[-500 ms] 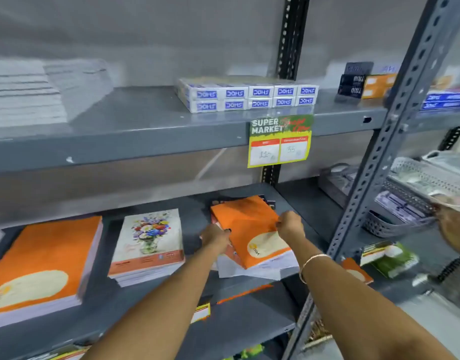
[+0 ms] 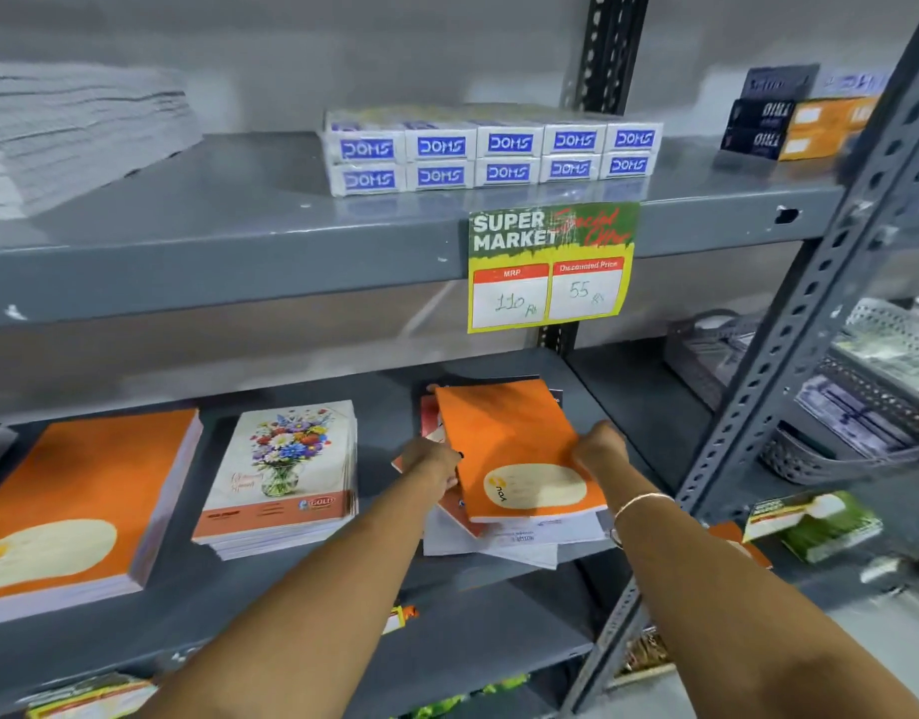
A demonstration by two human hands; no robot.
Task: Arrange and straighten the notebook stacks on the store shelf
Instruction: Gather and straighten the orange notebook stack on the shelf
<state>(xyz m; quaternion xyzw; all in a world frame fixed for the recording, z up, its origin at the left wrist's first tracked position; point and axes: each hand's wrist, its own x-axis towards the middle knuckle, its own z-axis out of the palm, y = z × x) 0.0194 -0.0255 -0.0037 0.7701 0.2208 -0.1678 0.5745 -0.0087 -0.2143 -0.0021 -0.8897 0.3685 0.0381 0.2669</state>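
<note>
An orange notebook lies skewed on top of an untidy stack at the right of the grey middle shelf. My left hand grips the notebook's left edge. My right hand grips its right edge. White and red notebooks stick out below it at different angles. To the left stands a neat stack with a flower cover. Further left is a tall stack of large orange notebooks.
The upper shelf holds white Doms boxes, a pile of white paper and dark and orange boxes. A price sign hangs from its edge. A slotted upright stands right of my arm, with baskets beyond.
The camera has moved closer to the shelf. Both hands stay on the orange notebook, which has turned slightly on the stack.
</note>
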